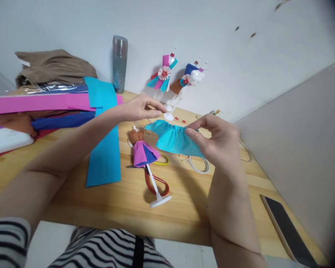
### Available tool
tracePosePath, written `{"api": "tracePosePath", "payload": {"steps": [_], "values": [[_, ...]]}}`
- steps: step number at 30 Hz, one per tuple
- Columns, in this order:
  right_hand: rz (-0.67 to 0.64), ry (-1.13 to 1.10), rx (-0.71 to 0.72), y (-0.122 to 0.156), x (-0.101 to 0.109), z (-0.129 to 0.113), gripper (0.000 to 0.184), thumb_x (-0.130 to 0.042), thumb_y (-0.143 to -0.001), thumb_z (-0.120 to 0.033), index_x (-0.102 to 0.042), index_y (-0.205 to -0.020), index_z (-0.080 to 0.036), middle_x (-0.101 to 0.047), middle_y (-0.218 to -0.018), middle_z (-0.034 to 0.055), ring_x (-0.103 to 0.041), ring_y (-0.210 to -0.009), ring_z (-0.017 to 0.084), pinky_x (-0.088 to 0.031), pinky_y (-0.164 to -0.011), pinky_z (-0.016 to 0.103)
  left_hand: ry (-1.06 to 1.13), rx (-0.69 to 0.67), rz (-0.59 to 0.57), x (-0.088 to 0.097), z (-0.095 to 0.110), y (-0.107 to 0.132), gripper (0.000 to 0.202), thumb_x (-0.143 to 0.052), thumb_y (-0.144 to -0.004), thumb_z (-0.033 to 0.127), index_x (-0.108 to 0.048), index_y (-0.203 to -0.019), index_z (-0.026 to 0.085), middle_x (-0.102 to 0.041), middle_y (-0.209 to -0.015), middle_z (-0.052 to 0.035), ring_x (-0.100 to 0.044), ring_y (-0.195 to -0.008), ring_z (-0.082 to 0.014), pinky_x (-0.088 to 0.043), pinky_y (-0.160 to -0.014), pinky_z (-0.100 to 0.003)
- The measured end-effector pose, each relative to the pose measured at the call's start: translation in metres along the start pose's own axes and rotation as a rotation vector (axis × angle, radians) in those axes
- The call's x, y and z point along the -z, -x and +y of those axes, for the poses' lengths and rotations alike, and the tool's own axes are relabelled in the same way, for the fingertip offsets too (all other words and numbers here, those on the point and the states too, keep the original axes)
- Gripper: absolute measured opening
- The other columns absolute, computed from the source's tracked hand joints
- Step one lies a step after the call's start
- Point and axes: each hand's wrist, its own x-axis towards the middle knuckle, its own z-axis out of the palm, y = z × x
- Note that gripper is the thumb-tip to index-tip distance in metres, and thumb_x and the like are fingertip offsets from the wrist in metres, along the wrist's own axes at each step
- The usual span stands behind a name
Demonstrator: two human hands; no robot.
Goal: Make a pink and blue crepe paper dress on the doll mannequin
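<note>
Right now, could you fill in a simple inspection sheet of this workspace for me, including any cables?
Surface: wooden table.
Work pieces: gathered turquoise paper; pink-and-blue-skirted figure on a white stand, lying over red-handled scissors.
Clutter: tape roll, smartphone, flat turquoise strip, brown cloth.
Hands: right hand pinches the gathered turquoise paper; left hand is near a white disc base, whether holding anything unclear.
Cables: none identified; a pale curved band at right is unclear.
Surroundings: white wall, metal-capped bottle, two decorated figures.
</note>
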Motion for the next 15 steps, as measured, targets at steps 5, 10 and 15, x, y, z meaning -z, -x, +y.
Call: {"api": "tracePosePath", "payload": {"steps": [5, 10, 15], "values": [[-0.052, -0.072, -0.029, 0.000, 0.003, 0.001, 0.014, -0.071, -0.078, -0.025, -0.062, -0.068, -0.027, -0.068, -0.068, -0.0024, -0.064, -0.064, 0.018, -0.049, -0.063, 0.035, 0.000, -0.096, -0.116, -0.011, 0.017, 0.002, 0.039, -0.058, -0.089, 0.029, -0.067, -0.124, 0.014, -0.068, -0.129, -0.0071, -0.063, -0.116, -0.0189, -0.049, -0.099, -0.028], [-0.130, -0.090, -0.017, 0.000, 0.009, -0.002, 0.013, -0.071, -0.080, -0.023, -0.063, -0.070, -0.026, -0.070, -0.071, -0.0014, -0.066, -0.070, 0.018, -0.049, -0.067, 0.035, -0.087, -0.074, -0.112, -0.014, 0.020, 0.003, 0.038, -0.062, -0.088, 0.030, -0.067, -0.122, 0.015, -0.069, -0.129, -0.0053, -0.061, -0.120, -0.0186, -0.045, -0.101, -0.025], [-0.044, -0.058, -0.032, 0.003, 0.026, -0.005, 0.009, -0.074, -0.076, -0.019, -0.066, -0.072, -0.022, -0.071, -0.073, 0.0037, -0.064, -0.070, 0.019, -0.047, -0.065, 0.036, -0.344, 0.022, -0.004, -0.002, 0.047, 0.011, 0.030, -0.058, -0.091, 0.024, -0.072, -0.110, 0.006, -0.075, -0.108, -0.0061, -0.065, -0.100, -0.0165, -0.044, -0.092, -0.027]]}}
